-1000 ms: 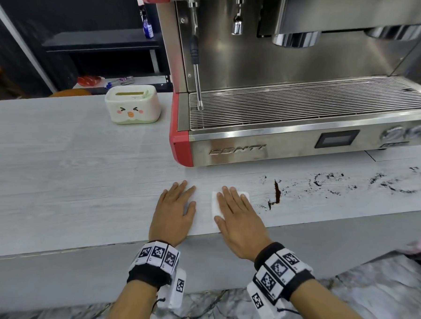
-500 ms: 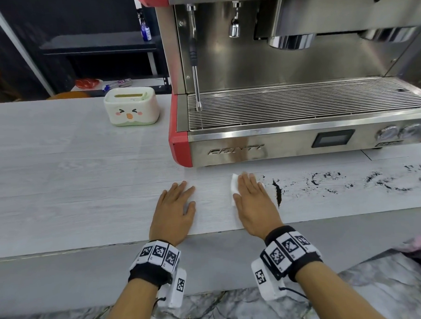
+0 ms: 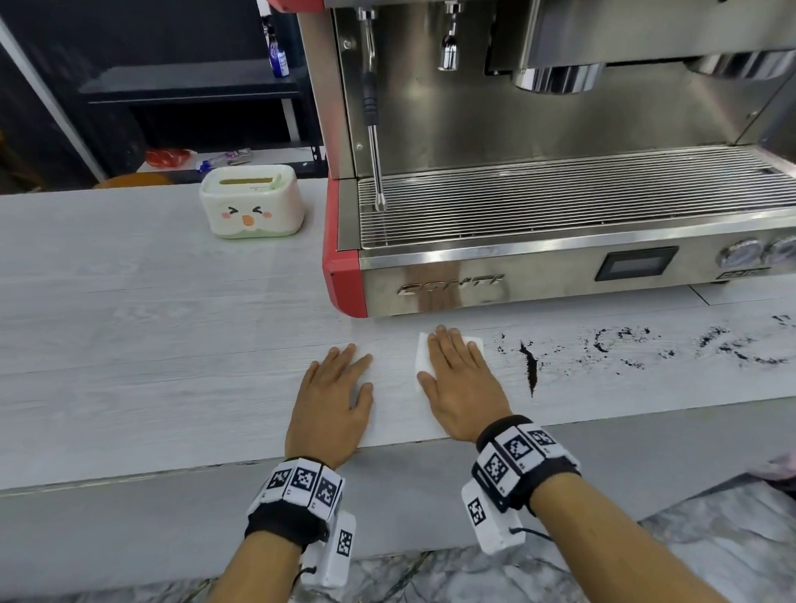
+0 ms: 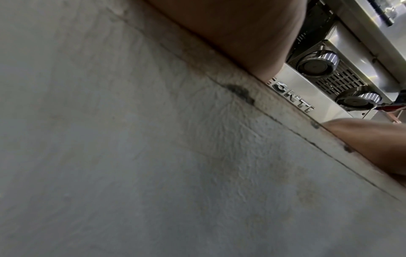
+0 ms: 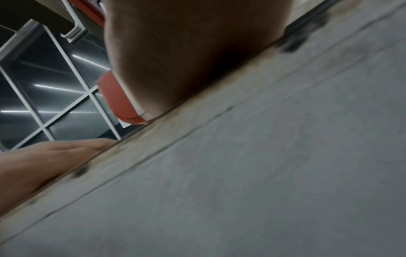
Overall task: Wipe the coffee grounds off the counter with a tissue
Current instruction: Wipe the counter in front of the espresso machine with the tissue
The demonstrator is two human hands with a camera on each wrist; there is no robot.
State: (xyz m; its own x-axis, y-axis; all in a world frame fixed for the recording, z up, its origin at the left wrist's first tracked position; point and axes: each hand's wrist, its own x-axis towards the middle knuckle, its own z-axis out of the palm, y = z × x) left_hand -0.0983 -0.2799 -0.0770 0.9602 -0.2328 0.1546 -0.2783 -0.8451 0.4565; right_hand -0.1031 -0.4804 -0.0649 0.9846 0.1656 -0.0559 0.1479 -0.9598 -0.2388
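On the pale wood-grain counter (image 3: 136,352), just in front of the espresso machine (image 3: 566,209), you are pressing your right hand (image 3: 460,381) flat on a white tissue (image 3: 423,353), fingers straight and close together, nothing curled round it. The tissue is showing past your fingertips and beside your thumb; the rest is lying hidden under your palm. Your left hand (image 3: 334,401) is resting flat on the bare counter just beside it, fingers straight, holding nothing, the two hands apart. The coffee grounds (image 3: 620,349) are lying scattered to the right of the tissue, beginning with a dark streak (image 3: 530,368) near your right hand and trailing off toward the right edge of the head view. A white tissue box (image 3: 252,207) with a cartoon face is standing at the back of the counter, left of the machine. Both wrist views are showing mostly the counter's grey front face, with the heel of each hand at its edge.
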